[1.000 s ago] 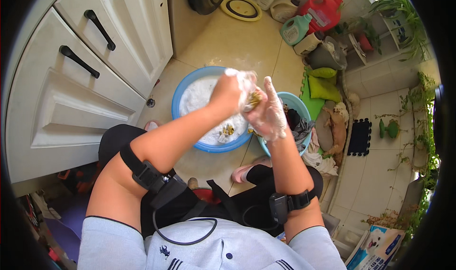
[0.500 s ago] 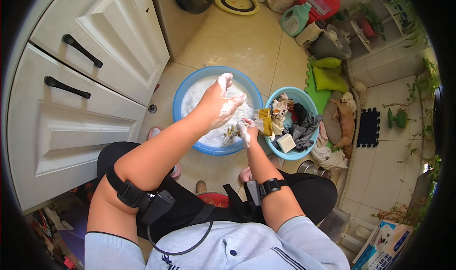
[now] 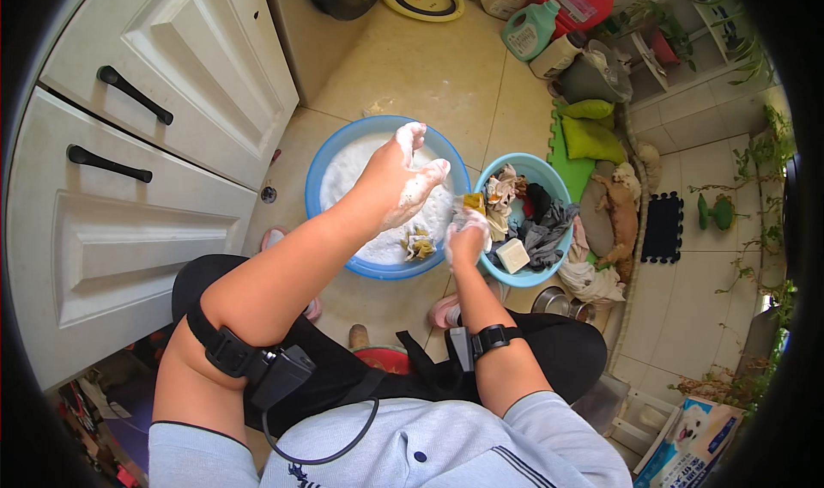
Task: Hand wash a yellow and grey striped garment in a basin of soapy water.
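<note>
My left hand (image 3: pixel 402 181), coated in suds, hovers over the blue basin (image 3: pixel 388 273) of white foam (image 3: pixel 350 169) with its thumb and fingers apart, holding nothing. Between that basin and a smaller teal tub (image 3: pixel 547 163), my foamy right hand (image 3: pixel 468 237) has its fingers closed on a yellow-and-white cloth (image 3: pixel 472 202), partly hidden by the hand. Olive-yellow fabric (image 3: pixel 418 244) lies in the foam near the basin's right side; whether it is the same piece I cannot tell. The tub holds dark grey clothes (image 3: pixel 549 235), beige fabric (image 3: pixel 505 187) and a pale soap bar (image 3: pixel 513 256).
White cabinet doors (image 3: pixel 137 222) stand at the left. Detergent jugs (image 3: pixel 530 31) line the far right, with green cushions (image 3: pixel 592 140) and a plush toy (image 3: pixel 620 213) nearer. A metal bowl (image 3: pixel 554 302) and white cloth (image 3: pixel 592 284) sit beside the tub.
My right hand has shifted slightly right and covers more of the yellow-and-white cloth. Less of that cloth shows at the tub's rim. My left hand stays raised over the foam.
</note>
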